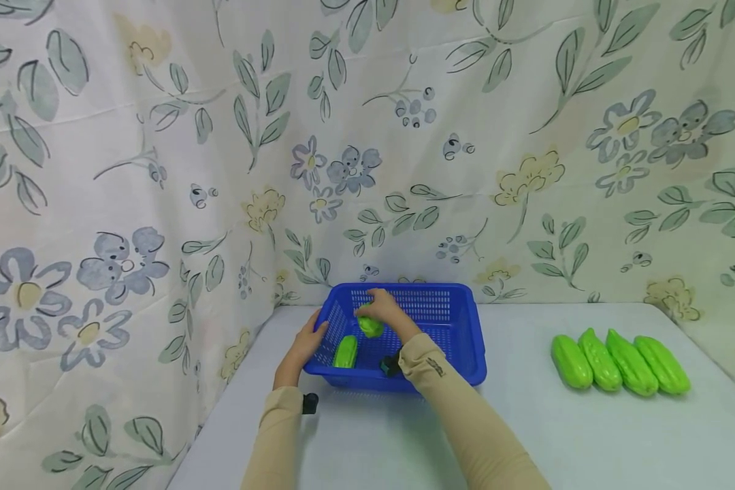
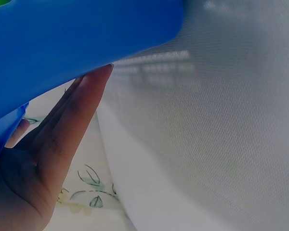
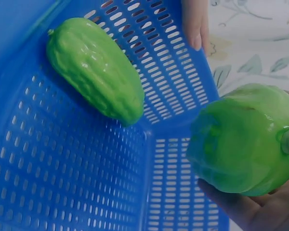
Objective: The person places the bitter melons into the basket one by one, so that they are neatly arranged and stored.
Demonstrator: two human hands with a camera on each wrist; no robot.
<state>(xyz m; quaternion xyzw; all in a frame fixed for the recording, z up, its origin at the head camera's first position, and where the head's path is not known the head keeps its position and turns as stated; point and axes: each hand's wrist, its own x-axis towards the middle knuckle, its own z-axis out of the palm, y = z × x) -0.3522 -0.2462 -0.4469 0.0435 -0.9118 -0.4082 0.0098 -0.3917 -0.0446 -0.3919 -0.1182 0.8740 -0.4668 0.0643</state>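
Observation:
My right hand point(image 1: 387, 309) grips a bright green bitter melon point(image 1: 370, 327) over the left half of a blue plastic basket point(image 1: 395, 382). The right wrist view shows that bitter melon point(image 3: 243, 139) end-on, with its stem stub and the fingers beneath it. Another bitter melon point(image 3: 96, 70), bumpy and glossy, lies inside the basket along its left part. At the basket's left side, my left hand point(image 1: 306, 344) holds the rim, thumb over the edge. In the left wrist view, the left hand's fingers point(image 2: 72, 120) lie straight along the outside of the blue wall.
Several more bitter melons point(image 1: 618, 364) lie side by side on the right of the white table point(image 1: 527, 435). A floral curtain point(image 1: 404, 163) hangs behind the table and along its left side. Slots pierce the basket's walls and floor.

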